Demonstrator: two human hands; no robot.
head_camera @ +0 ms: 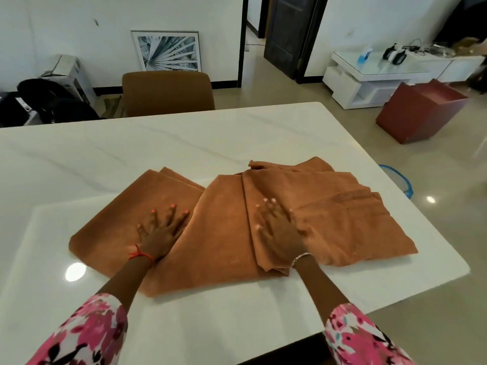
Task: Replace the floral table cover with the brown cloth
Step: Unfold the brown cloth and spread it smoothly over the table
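On the near half of the white marble-patterned worktop (pixel 158 148) we find the soft, partly folded brown cloth (pixel 218 233), lying in layered, rumpled folds. Our left hand (pixel 160 230) presses flat on its left portion; our right hand (pixel 279 227) lies flat on the right portion, beside a raised fold. Neither grip is closed: fingers spread and straight, clasping nothing. A brown upholstered chair (pixel 167 92) stands at the far edge.

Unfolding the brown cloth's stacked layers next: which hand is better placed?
Right, probably. The right hand lies flat on the layered folds of the brown cloth, at their edge; the left hand presses the flatter left panel, away from them, and could anchor it.
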